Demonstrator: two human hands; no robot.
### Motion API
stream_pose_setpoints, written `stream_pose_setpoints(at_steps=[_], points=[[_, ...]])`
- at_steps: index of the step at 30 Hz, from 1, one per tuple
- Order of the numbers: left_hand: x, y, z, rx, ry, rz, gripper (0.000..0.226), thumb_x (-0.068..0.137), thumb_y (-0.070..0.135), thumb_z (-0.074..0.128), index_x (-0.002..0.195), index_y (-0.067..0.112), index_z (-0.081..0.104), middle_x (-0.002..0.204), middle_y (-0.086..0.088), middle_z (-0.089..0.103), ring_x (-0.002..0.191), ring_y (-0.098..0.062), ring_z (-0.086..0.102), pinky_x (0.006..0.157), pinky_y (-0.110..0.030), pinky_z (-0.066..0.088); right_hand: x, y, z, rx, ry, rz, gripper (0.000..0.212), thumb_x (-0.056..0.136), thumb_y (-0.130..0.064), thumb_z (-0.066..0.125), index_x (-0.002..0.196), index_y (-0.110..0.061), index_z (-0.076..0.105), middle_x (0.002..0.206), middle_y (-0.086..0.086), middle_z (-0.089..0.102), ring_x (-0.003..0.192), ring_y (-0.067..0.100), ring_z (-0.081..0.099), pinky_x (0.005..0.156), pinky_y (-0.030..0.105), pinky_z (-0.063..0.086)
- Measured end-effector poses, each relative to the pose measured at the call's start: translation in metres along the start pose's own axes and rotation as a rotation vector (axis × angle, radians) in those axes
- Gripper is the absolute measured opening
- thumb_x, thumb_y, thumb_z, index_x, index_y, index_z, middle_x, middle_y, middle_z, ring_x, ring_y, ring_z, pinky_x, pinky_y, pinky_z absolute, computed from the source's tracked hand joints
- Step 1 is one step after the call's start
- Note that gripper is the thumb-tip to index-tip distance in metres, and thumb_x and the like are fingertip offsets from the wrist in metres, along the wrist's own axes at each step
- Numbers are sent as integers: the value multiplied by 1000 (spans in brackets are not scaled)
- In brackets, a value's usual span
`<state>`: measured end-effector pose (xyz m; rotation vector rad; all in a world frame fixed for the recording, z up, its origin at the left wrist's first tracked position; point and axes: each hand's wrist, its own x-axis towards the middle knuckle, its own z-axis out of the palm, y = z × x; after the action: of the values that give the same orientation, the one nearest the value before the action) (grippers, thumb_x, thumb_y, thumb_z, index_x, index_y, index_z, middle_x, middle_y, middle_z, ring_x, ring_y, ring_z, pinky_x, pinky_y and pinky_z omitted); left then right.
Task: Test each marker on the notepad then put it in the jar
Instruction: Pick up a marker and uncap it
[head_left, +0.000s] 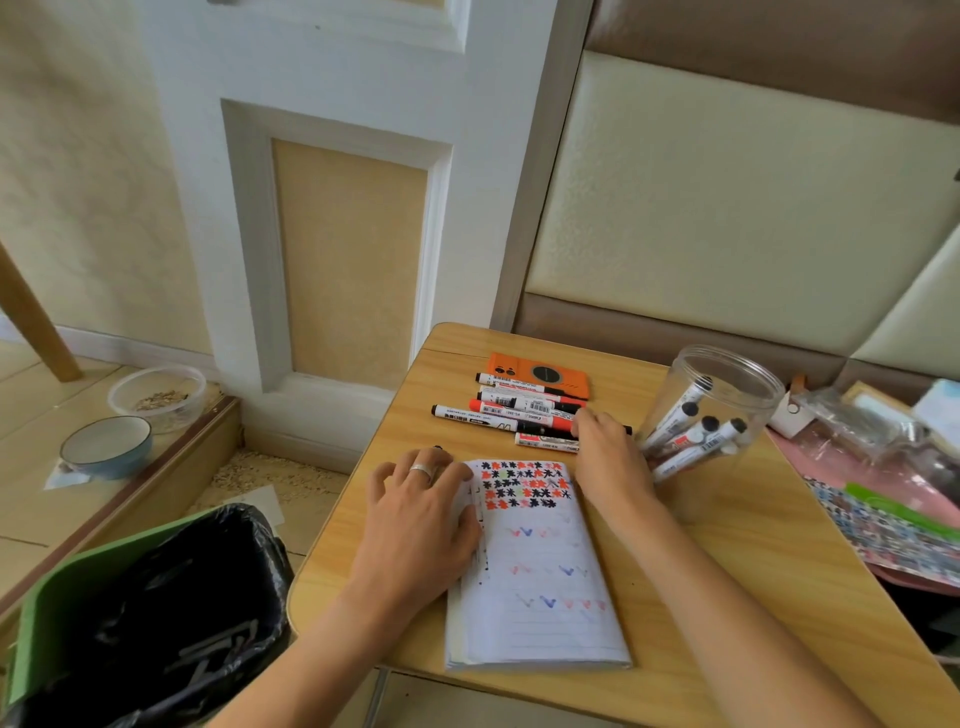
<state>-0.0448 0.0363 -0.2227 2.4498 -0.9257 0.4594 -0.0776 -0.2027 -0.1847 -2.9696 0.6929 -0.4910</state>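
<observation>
A lined notepad (545, 582) lies open on the wooden table (727, 561), its top rows filled with red and black marks. My left hand (415, 519), a ring on one finger, rests flat on the pad's left edge. Beyond the pad lie several white markers (498, 413) with black or red ends, side by side. My right hand (608, 457) is at the right end of that row, fingers curled over a marker whose black tip (627, 429) sticks out past the hand. To the right a clear plastic jar (727, 374) leans over with several markers inside.
An orange phone-like device (540, 373) lies behind the markers. Bags, packets and a patterned sheet (883, 525) crowd the table's right side. A green bin with a black liner (156, 597) stands left of the table; two bowls (106, 447) sit on the floor.
</observation>
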Motion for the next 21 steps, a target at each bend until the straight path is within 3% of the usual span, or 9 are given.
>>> stream_pose_setpoints(at_steps=[4,8,10,13,17,21], points=[[1,1,-1,-15,-10,68,34,87,36,61,121,39,63,129,8,59,126,-16,50,108,-40,20,-14,-3,-10,17,145,-72,34,97,0,60,129,-10,59,130,4,57,91,21,68,78,37,60],[1,2,-2,-75,-22,234,35,89,19,64,117,40,68,131,12,62,130,-12,47,106,-36,25,-43,-14,-26,365,282,-33,24,96,-6,63,117,-17,67,112,-5,61,67,4,55,60,16,42],[0,2,-2,-92,-8,281,31,91,22,52,110,39,71,125,15,65,126,-9,50,105,-34,26,-60,-21,-31,696,171,52,11,96,-10,65,103,-19,66,91,-5,68,56,5,54,54,15,40],[-2,3,-3,-121,14,232,35,90,27,40,102,36,72,116,16,65,121,-10,53,107,-36,26,-81,-33,-33,1133,-59,192,6,97,-12,68,100,-11,63,70,4,67,48,15,55,44,25,41],[-4,4,-6,-154,67,166,28,98,38,38,98,32,65,105,16,59,114,-9,52,106,-36,27,-90,-39,-28,1270,-162,238,21,94,-12,74,104,0,60,59,10,61,45,19,52,40,27,37],[-4,5,-5,-109,71,191,32,102,49,40,99,31,66,104,14,60,110,-11,52,102,-38,31,-90,-39,-29,1404,-212,219,17,95,-13,72,104,-1,63,73,11,67,54,21,59,45,26,42]])
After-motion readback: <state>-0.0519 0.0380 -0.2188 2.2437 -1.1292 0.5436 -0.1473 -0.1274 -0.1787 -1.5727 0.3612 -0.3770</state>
